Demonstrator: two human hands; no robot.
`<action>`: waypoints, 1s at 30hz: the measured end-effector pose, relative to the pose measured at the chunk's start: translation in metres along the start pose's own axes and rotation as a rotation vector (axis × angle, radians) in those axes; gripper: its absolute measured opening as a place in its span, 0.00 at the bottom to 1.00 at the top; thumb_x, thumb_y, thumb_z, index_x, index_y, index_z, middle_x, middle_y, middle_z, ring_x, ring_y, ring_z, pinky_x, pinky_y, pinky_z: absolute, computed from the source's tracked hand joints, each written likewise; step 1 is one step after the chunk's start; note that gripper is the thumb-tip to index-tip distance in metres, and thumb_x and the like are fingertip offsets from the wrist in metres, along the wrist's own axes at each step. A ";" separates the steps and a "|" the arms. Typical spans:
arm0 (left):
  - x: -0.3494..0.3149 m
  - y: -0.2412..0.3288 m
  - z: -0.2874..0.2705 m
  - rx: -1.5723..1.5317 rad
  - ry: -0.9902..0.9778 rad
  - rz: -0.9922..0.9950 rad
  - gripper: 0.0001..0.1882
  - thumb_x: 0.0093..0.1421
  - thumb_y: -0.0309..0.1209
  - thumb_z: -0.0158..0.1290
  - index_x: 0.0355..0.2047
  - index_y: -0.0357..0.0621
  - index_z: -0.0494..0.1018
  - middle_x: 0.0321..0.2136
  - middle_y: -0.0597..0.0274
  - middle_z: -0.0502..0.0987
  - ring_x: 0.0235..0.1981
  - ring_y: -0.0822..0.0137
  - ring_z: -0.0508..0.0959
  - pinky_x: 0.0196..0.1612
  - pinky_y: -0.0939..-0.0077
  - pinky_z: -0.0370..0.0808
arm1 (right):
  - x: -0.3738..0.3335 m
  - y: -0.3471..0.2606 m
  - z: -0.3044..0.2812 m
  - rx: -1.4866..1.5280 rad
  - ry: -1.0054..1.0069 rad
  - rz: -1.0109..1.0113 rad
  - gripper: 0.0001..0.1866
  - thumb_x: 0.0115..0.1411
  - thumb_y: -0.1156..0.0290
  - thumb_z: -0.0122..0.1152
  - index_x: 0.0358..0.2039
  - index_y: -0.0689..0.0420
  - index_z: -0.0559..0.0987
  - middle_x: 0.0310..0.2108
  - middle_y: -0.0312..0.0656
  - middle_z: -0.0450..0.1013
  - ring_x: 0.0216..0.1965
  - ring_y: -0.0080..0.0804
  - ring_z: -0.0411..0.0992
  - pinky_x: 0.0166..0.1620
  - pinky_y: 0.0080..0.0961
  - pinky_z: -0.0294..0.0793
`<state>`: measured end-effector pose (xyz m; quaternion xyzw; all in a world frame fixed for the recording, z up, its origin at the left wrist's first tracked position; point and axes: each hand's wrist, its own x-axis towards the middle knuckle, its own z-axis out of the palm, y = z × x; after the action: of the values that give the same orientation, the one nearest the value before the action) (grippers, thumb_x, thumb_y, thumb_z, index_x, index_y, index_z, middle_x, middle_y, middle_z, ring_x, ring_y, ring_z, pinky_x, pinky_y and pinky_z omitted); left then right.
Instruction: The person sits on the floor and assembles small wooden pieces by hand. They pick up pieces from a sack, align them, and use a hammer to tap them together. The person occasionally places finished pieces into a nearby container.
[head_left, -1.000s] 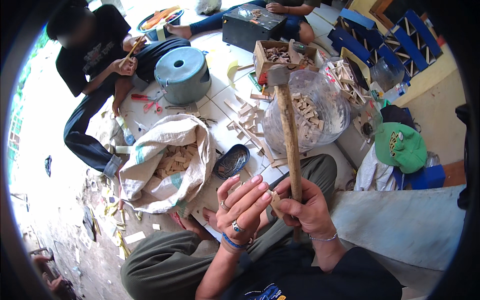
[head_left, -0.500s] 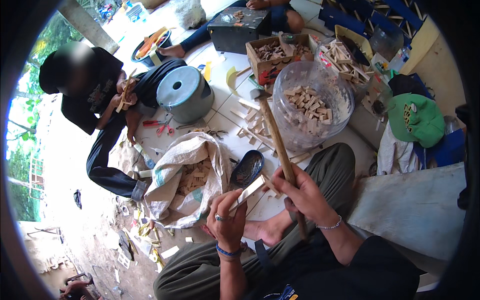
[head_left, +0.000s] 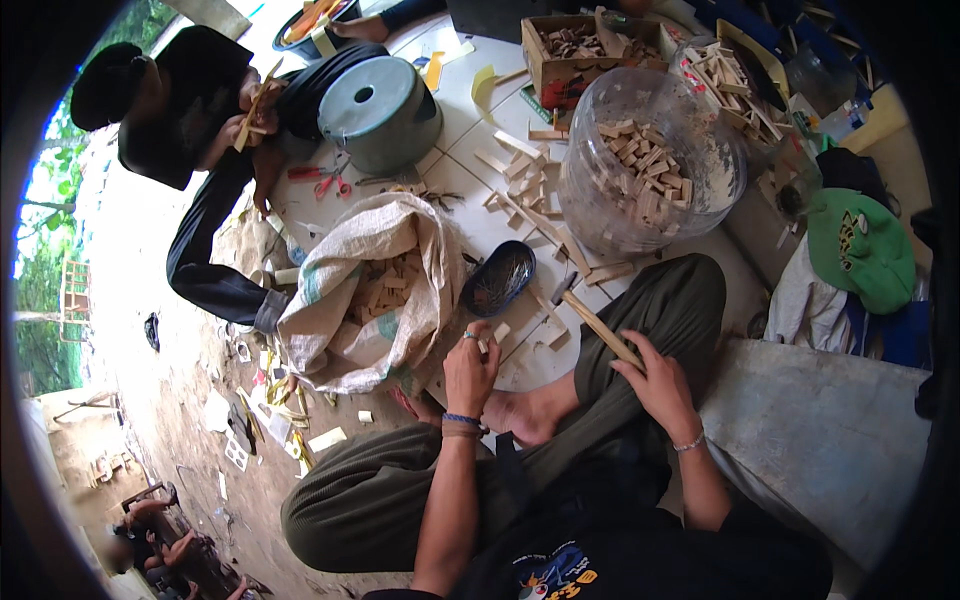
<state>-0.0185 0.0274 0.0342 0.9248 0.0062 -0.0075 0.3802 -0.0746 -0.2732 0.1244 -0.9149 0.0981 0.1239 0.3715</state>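
The hammer (head_left: 605, 331) is at the lower right of the blue dish (head_left: 520, 296), near it, and its head points up toward the dish. The right hand (head_left: 660, 388) is partly closed around the end of the wood handle and has hold of it. The left hand (head_left: 470, 370) is just below the dish, curled up, with a small piece of wood (head_left: 502, 331) at its fingertips; I cannot tell if the fingers grip it. Thin bits of metal lie in the dish. Many little blocks (head_left: 388, 285) sit in the sack (head_left: 330, 345) left of the dish, and more are in the clear tub (head_left: 590, 215) up and right of it. Loose sticks (head_left: 520, 165) lie on the white tiles (head_left: 462, 165) above the dish. I think a lot is done, going by those heaps, and the loose sticks look left to do. The sack's edge comes close to the left hand, so room is tight left of the dish. To its right, some tile shows before the bent right leg (head_left: 690, 295), and past that is a grey slab (head_left: 810, 430). Far up and left of the dish, beyond the round stool (head_left: 395, 140), another person (head_left: 200, 110) holds a thin strip, well apart.
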 end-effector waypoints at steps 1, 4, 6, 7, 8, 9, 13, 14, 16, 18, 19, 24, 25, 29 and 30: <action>0.001 -0.003 0.002 0.002 0.016 0.006 0.09 0.65 0.34 0.62 0.41 0.45 0.77 0.27 0.47 0.81 0.33 0.45 0.83 0.35 0.53 0.77 | -0.014 0.004 -0.005 -0.019 -0.019 0.031 0.22 0.69 0.54 0.67 0.54 0.54 0.76 0.33 0.58 0.81 0.38 0.62 0.80 0.37 0.50 0.77; 0.003 -0.011 0.007 -0.031 -0.053 -0.037 0.10 0.64 0.35 0.64 0.42 0.44 0.80 0.27 0.48 0.82 0.29 0.50 0.84 0.35 0.58 0.78 | -0.047 0.016 -0.016 -0.104 -0.047 0.142 0.22 0.70 0.53 0.66 0.51 0.57 0.74 0.28 0.57 0.79 0.34 0.62 0.79 0.35 0.50 0.75; 0.002 -0.014 0.011 -0.062 -0.046 0.026 0.13 0.64 0.35 0.66 0.44 0.42 0.81 0.27 0.49 0.82 0.28 0.53 0.84 0.34 0.62 0.79 | -0.068 0.025 -0.019 -0.151 -0.017 0.193 0.21 0.70 0.53 0.66 0.48 0.59 0.72 0.23 0.55 0.75 0.29 0.61 0.78 0.33 0.50 0.72; 0.000 -0.015 0.012 -0.090 -0.087 -0.014 0.13 0.64 0.36 0.66 0.45 0.43 0.81 0.27 0.50 0.82 0.29 0.52 0.84 0.35 0.60 0.78 | -0.075 0.029 -0.020 -0.170 -0.002 0.175 0.22 0.71 0.53 0.65 0.47 0.58 0.71 0.23 0.55 0.75 0.29 0.62 0.77 0.33 0.51 0.72; -0.001 -0.015 0.013 -0.118 -0.127 -0.051 0.13 0.64 0.36 0.66 0.45 0.44 0.81 0.27 0.51 0.82 0.30 0.51 0.84 0.35 0.58 0.78 | -0.080 0.034 -0.018 -0.194 0.015 0.153 0.22 0.71 0.53 0.65 0.46 0.58 0.71 0.23 0.55 0.75 0.28 0.62 0.77 0.33 0.52 0.72; -0.002 -0.014 0.014 -0.142 -0.175 -0.106 0.13 0.63 0.36 0.66 0.45 0.45 0.80 0.27 0.51 0.82 0.31 0.50 0.84 0.36 0.56 0.78 | -0.085 0.038 -0.017 -0.237 0.032 0.149 0.22 0.71 0.52 0.65 0.45 0.58 0.70 0.23 0.55 0.74 0.28 0.63 0.76 0.33 0.52 0.72; -0.002 -0.010 0.011 -0.076 -0.097 -0.091 0.15 0.64 0.39 0.65 0.45 0.44 0.80 0.27 0.53 0.82 0.29 0.54 0.83 0.35 0.59 0.78 | -0.100 0.047 -0.021 -0.343 -0.078 0.201 0.22 0.73 0.50 0.59 0.46 0.58 0.71 0.25 0.57 0.77 0.31 0.66 0.77 0.35 0.55 0.73; -0.003 -0.008 0.008 -0.079 -0.087 -0.095 0.16 0.64 0.39 0.65 0.46 0.44 0.80 0.27 0.54 0.82 0.29 0.54 0.83 0.35 0.59 0.78 | -0.100 0.047 -0.024 -0.416 -0.198 0.262 0.23 0.74 0.49 0.58 0.46 0.59 0.71 0.31 0.58 0.78 0.35 0.66 0.78 0.39 0.56 0.73; -0.002 -0.007 0.005 -0.079 -0.074 -0.126 0.17 0.64 0.40 0.65 0.48 0.45 0.79 0.27 0.55 0.80 0.30 0.53 0.82 0.36 0.58 0.77 | -0.096 0.044 -0.027 -0.489 -0.193 0.196 0.24 0.72 0.48 0.60 0.48 0.60 0.72 0.37 0.58 0.79 0.41 0.64 0.77 0.43 0.56 0.73; -0.004 -0.007 0.003 -0.072 -0.060 -0.103 0.19 0.62 0.39 0.66 0.50 0.46 0.78 0.28 0.55 0.79 0.32 0.53 0.82 0.37 0.57 0.77 | -0.090 0.036 -0.029 -0.525 -0.167 0.152 0.27 0.71 0.47 0.62 0.51 0.61 0.73 0.44 0.58 0.78 0.47 0.62 0.77 0.48 0.54 0.73; -0.004 -0.008 0.001 -0.059 -0.062 -0.102 0.19 0.62 0.39 0.66 0.50 0.46 0.78 0.28 0.55 0.79 0.33 0.52 0.82 0.37 0.57 0.77 | -0.087 0.031 -0.028 -0.516 -0.142 0.141 0.29 0.69 0.46 0.63 0.53 0.61 0.73 0.47 0.58 0.77 0.50 0.62 0.76 0.50 0.54 0.73; -0.003 -0.013 0.000 -0.138 -0.089 -0.130 0.21 0.59 0.37 0.67 0.50 0.47 0.79 0.30 0.56 0.79 0.35 0.51 0.82 0.39 0.55 0.77 | -0.049 0.001 -0.021 -0.614 -0.014 0.065 0.37 0.65 0.44 0.68 0.62 0.62 0.72 0.55 0.55 0.74 0.54 0.59 0.75 0.57 0.51 0.72; -0.002 -0.015 -0.001 -0.140 -0.107 -0.150 0.21 0.59 0.37 0.68 0.51 0.47 0.79 0.30 0.56 0.79 0.35 0.51 0.82 0.40 0.55 0.78 | -0.037 -0.006 -0.017 -0.595 -0.006 0.041 0.37 0.65 0.45 0.68 0.62 0.61 0.72 0.56 0.55 0.74 0.54 0.59 0.75 0.57 0.51 0.72; -0.001 -0.016 0.004 -0.158 -0.072 -0.116 0.20 0.58 0.37 0.68 0.49 0.47 0.79 0.31 0.55 0.81 0.37 0.50 0.83 0.41 0.54 0.79 | 0.026 -0.048 -0.002 -0.526 -0.033 -0.214 0.30 0.67 0.50 0.68 0.58 0.59 0.76 0.53 0.53 0.76 0.53 0.57 0.76 0.56 0.50 0.72; -0.002 -0.016 0.005 -0.145 -0.064 -0.106 0.20 0.58 0.37 0.68 0.49 0.47 0.79 0.31 0.55 0.81 0.38 0.50 0.83 0.41 0.54 0.79 | 0.043 -0.063 0.008 -0.509 -0.071 -0.276 0.29 0.66 0.50 0.68 0.57 0.60 0.77 0.52 0.53 0.77 0.52 0.57 0.76 0.56 0.49 0.73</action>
<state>-0.0209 0.0351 0.0195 0.8926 0.0435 -0.0566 0.4452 -0.0178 -0.2269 0.1473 -0.9784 -0.0748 0.1249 0.1466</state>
